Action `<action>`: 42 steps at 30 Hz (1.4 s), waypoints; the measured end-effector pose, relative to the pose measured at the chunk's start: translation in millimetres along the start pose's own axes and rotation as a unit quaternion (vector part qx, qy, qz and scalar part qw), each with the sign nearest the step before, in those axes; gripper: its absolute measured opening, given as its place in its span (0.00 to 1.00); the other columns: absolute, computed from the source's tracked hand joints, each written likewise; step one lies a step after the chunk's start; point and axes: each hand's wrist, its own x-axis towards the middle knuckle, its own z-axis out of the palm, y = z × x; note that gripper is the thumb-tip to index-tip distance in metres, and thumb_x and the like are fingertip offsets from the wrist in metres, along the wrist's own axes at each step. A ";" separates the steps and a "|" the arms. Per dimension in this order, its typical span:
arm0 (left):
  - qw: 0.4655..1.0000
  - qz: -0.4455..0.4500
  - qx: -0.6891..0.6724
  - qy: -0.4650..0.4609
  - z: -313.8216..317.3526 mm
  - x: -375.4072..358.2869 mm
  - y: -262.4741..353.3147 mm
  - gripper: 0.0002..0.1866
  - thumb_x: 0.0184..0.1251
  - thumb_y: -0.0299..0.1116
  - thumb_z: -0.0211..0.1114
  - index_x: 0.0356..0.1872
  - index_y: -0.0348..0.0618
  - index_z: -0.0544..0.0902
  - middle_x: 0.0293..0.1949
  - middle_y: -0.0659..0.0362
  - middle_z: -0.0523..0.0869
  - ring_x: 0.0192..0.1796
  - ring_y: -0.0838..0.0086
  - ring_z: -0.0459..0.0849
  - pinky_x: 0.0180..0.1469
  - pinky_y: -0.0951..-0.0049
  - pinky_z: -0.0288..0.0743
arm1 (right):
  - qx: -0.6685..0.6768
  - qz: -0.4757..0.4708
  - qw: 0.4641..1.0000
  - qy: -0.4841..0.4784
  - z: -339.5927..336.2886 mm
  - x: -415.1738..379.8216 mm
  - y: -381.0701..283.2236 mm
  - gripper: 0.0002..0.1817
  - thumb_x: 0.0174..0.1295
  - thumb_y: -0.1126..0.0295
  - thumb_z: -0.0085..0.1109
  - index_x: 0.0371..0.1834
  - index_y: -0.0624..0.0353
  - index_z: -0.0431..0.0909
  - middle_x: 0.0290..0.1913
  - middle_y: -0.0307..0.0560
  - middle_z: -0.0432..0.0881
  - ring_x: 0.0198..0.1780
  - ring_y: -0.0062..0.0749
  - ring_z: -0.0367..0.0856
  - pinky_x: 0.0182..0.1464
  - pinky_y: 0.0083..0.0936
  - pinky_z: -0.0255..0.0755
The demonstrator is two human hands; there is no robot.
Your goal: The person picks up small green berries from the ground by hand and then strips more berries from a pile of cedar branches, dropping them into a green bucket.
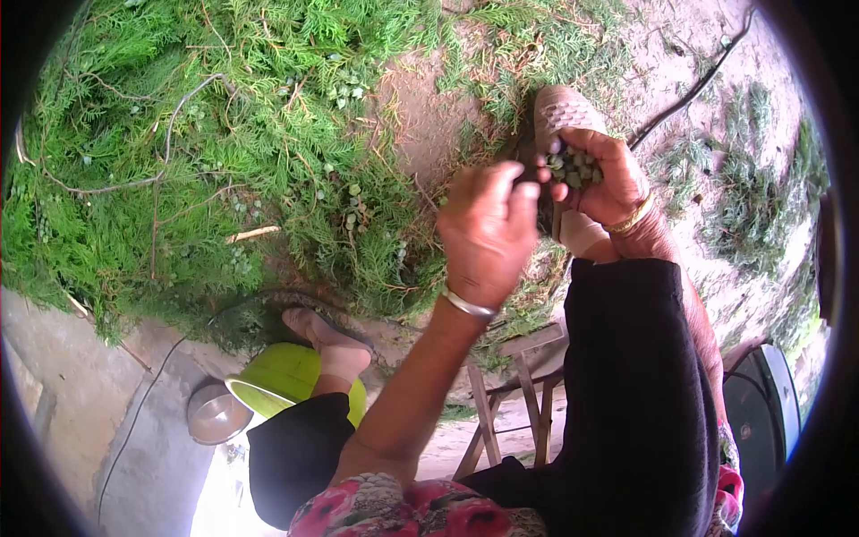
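My right hand (pixel 613 179) is cupped palm up around a small heap of green seed cones (pixel 574 167), its fingers curled at the edge. A yellow bangle circles that wrist. Just left of it is my left hand (pixel 488 224), back toward me, slightly blurred. Its thumb and forefinger point toward the cones with a gap between them, and I see nothing held there; the other fingers are curled and partly hidden. A silver bangle (pixel 467 305) sits on this wrist. Cut evergreen branches (pixel 206 161) with small pale green cones cover the ground ahead and to the left.
A lime-green basin (pixel 277 371) lies by my left foot (pixel 327 340), near a metal bowl (pixel 217 416). My right foot (pixel 565 112) is behind the right hand. A wooden stool frame (pixel 514 394) stands between my legs. A dark stick (pixel 693 89) and more sprigs (pixel 752 188) lie right.
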 end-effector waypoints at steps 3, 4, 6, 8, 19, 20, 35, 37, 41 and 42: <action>0.978 -0.035 0.197 -0.061 -6.7 -28.0 -65.5 0.08 0.53 0.20 0.65 0.34 0.35 0.78 0.32 0.45 0.81 0.31 0.52 0.82 0.34 0.60 0.77 | -0.054 -0.005 0.998 -0.031 -4.7 4.1 3.3 0.11 0.63 0.64 0.52 0.38 0.62 0.75 0.32 0.50 0.80 0.30 0.33 0.79 0.23 0.20 0.72; 0.951 -0.076 0.266 -0.136 -10.4 -34.9 -82.3 0.09 0.53 0.21 0.65 0.35 0.35 0.77 0.34 0.43 0.81 0.32 0.49 0.82 0.34 0.58 0.77 | -0.061 -0.009 0.998 -0.024 -0.8 3.2 4.2 0.10 0.63 0.65 0.53 0.35 0.62 0.75 0.30 0.49 0.79 0.29 0.33 0.79 0.21 0.20 0.68; 0.957 -0.059 0.256 -0.124 -10.5 -45.3 -109.6 0.09 0.53 0.22 0.66 0.35 0.35 0.77 0.34 0.42 0.81 0.32 0.48 0.82 0.34 0.57 0.77 | -0.088 -0.003 0.996 -0.021 3.3 2.9 5.6 0.10 0.62 0.65 0.54 0.35 0.62 0.75 0.30 0.49 0.79 0.28 0.33 0.78 0.21 0.20 0.68; 0.957 -0.080 0.249 -0.126 -10.6 -38.4 -111.9 0.07 0.54 0.22 0.64 0.33 0.35 0.76 0.30 0.41 0.81 0.32 0.47 0.82 0.33 0.54 0.77 | -0.116 -0.001 0.993 -0.014 4.9 2.3 6.1 0.10 0.62 0.66 0.55 0.35 0.62 0.75 0.30 0.49 0.79 0.28 0.32 0.78 0.21 0.20 0.69; 0.917 -0.321 -0.236 0.028 -95.4 -51.5 -52.5 0.03 0.62 0.21 0.59 0.28 0.35 0.78 0.23 0.57 0.83 0.22 0.77 0.80 0.21 0.77 0.73 | -0.146 -0.023 0.984 -0.104 48.4 -35.6 -25.0 0.10 0.65 0.66 0.54 0.36 0.63 0.75 0.29 0.49 0.80 0.29 0.34 0.80 0.23 0.23 0.71; 0.908 -0.317 -0.272 0.035 -106.8 -57.2 -45.4 0.02 0.62 0.21 0.59 0.30 0.34 0.78 0.24 0.55 0.83 0.24 0.75 0.80 0.23 0.76 0.74 | -0.141 -0.042 0.985 -0.085 57.9 -43.5 -31.5 0.12 0.66 0.64 0.54 0.35 0.64 0.75 0.29 0.49 0.80 0.29 0.34 0.80 0.24 0.22 0.73; 0.962 0.069 -0.193 0.180 -236.3 -108.1 211.9 0.05 0.58 0.17 0.61 0.35 0.31 0.76 0.25 0.58 0.80 0.25 0.82 0.78 0.26 0.79 0.73 | -0.339 -0.102 0.904 -0.239 235.9 -280.3 24.9 0.15 0.61 0.62 0.64 0.41 0.65 0.78 0.33 0.42 0.79 0.30 0.24 0.77 0.25 0.19 0.71; 0.935 0.145 -0.165 0.280 -255.4 -134.6 211.9 0.07 0.58 0.18 0.62 0.36 0.31 0.74 0.26 0.58 0.80 0.24 0.82 0.79 0.27 0.79 0.74 | -0.324 -0.064 0.910 -0.250 237.9 -290.6 37.7 0.12 0.62 0.68 0.62 0.41 0.66 0.77 0.33 0.45 0.79 0.29 0.26 0.77 0.22 0.17 0.68; 0.925 -0.033 -0.252 0.284 -274.8 -204.5 171.3 0.09 0.56 0.19 0.64 0.37 0.32 0.74 0.28 0.56 0.83 0.26 0.76 0.81 0.31 0.76 0.76 | -0.314 -0.098 0.929 -0.171 276.4 -310.4 82.7 0.09 0.62 0.71 0.59 0.40 0.66 0.76 0.34 0.47 0.79 0.32 0.29 0.77 0.26 0.22 0.70; 0.933 -0.039 -0.195 0.301 -272.8 -218.6 156.6 0.08 0.56 0.20 0.64 0.36 0.32 0.75 0.28 0.57 0.83 0.27 0.76 0.81 0.31 0.76 0.76 | -0.298 -0.122 0.915 -0.241 295.5 -320.3 105.9 0.09 0.61 0.71 0.59 0.39 0.65 0.76 0.35 0.48 0.79 0.35 0.32 0.78 0.31 0.24 0.72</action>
